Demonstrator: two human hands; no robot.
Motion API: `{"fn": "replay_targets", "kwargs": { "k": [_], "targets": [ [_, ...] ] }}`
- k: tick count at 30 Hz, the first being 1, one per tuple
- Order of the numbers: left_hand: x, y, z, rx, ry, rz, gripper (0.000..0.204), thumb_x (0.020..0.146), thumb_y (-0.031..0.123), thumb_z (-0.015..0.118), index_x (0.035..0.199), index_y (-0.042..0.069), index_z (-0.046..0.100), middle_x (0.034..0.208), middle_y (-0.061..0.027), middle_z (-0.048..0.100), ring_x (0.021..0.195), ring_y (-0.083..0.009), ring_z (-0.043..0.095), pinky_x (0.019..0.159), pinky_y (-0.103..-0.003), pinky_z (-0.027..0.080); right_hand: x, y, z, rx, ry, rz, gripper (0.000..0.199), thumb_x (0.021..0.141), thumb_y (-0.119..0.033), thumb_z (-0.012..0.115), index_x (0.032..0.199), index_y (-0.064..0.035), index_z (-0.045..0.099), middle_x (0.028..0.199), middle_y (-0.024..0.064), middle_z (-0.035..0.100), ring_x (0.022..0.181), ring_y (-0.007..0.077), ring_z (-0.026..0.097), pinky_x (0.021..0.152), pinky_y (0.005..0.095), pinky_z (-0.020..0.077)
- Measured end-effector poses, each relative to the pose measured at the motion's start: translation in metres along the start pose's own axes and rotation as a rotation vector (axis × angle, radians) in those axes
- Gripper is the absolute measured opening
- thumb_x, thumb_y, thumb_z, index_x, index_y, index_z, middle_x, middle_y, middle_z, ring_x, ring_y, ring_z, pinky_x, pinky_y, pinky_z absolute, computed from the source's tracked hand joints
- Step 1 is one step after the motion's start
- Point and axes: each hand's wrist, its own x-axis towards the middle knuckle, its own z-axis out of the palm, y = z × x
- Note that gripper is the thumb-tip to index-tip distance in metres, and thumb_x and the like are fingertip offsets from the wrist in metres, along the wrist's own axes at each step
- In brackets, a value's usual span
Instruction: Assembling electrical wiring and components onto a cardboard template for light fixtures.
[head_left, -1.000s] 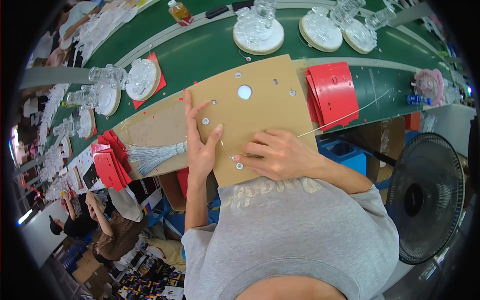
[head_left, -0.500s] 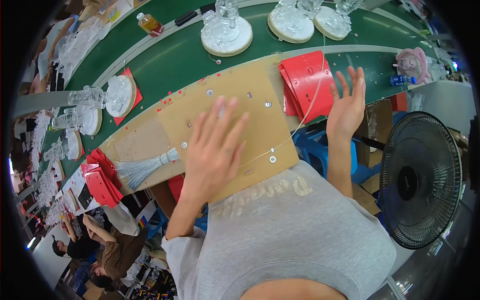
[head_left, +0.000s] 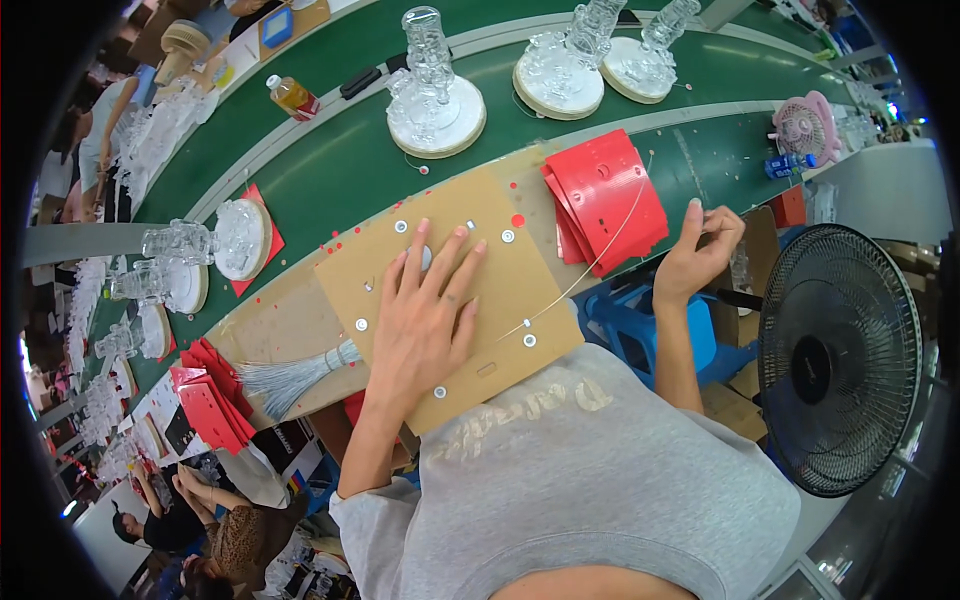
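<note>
From the head camera, the left hand [head_left: 425, 320] lies flat and open, fingers spread, on a brown cardboard panel [head_left: 450, 305] dotted with small round metal rings; pressing down this way looks meant to keep the panel from sliding on the bench. The right hand [head_left: 700, 250] is raised off to the right, fingers pinched closed on the end of a thin pale cord [head_left: 600, 262]. The cord runs taut from that pinch down to a hole in the panel just right of the left hand, so the pull seems to draw it through while the other hand braces.

Under the cord, between the two hands, sits a stack of red sheets [head_left: 605, 200]. Left of the left hand lies a bundle of pale strands [head_left: 290, 375], close enough to reach. Beyond the fingertips, on the green belt [head_left: 340, 160], stands a clear glass piece on a round white base [head_left: 437, 100]. A black fan [head_left: 835, 355] stands right of the right arm.
</note>
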Motion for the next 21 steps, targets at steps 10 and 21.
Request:
{"fn": "replay_targets", "kwargs": {
  "k": [10, 21],
  "targets": [
    [-0.004, 0.002, -0.001, 0.028, 0.016, 0.028, 0.063, 0.091, 0.016, 0.063, 0.152, 0.013, 0.048, 0.159, -0.0081, 0.042, 0.152, -0.0375, 0.029, 0.119, -0.051, 0.027, 0.015, 0.008, 0.042, 0.691, -0.169, 1.047, 0.082, 0.102, -0.053, 0.054, 0.16, -0.0032, 0.022, 0.164, 0.0194, 0.029, 0.145, 0.034, 0.041, 0.11, 0.0504, 0.0416],
    [-0.009, 0.008, -0.001, -0.061, 0.038, 0.001, 0.063, 0.089, 0.016, 0.066, 0.149, 0.012, 0.05, 0.157, -0.0077, 0.045, 0.151, -0.0357, 0.031, 0.117, -0.05, 0.029, 0.089, -0.038, 0.057, 0.846, -0.249, 0.573, 0.031, 0.101, -0.009, 0.062, 0.13, 0.0015, 0.067, 0.09, 0.0002, 0.063, 0.078, 0.0073, 0.059, 0.064, 0.0218, 0.0469]
  ]
}}
